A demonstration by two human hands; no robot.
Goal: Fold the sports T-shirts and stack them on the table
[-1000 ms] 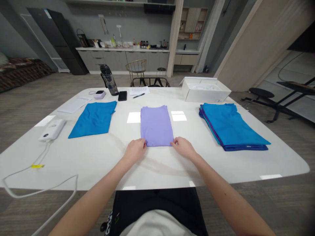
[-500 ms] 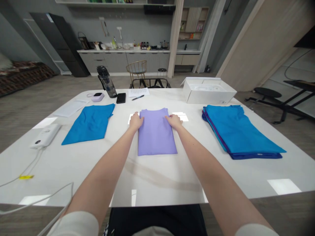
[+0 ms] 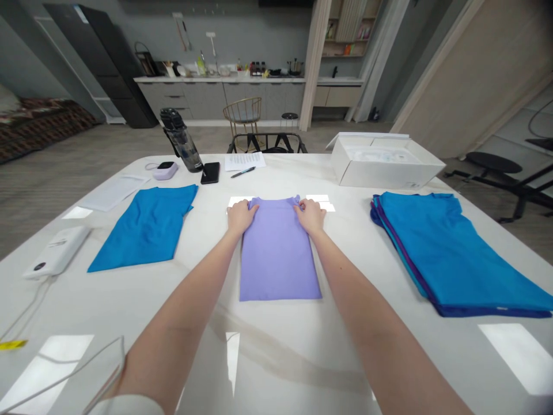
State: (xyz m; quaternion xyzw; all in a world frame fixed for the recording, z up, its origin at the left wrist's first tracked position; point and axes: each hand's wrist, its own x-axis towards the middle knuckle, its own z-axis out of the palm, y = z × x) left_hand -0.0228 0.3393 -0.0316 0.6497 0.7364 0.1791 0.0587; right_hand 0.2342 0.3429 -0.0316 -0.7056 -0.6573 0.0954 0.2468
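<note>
A folded lavender shirt lies flat on the white table in front of me. My left hand grips its far left corner, thumb on top and fingers curled at the edge. At the far right corner my right hand pinches the fabric, which bunches up a little there. The near edge of the shirt rests straight on the tabletop. To the left lies a folded blue garment, slightly wrinkled. On the right sits a stack of folded blue and purple garments.
Behind the right stack stands an open white box. At the back left are a dark water bottle, a phone, a pen and paper sheets. A white power bank with a cable lies at the left.
My view has tipped down and come closer. Both hands remain at the shirt's far corners, where the fabric is now gathered and slightly raised under the fingers.
</note>
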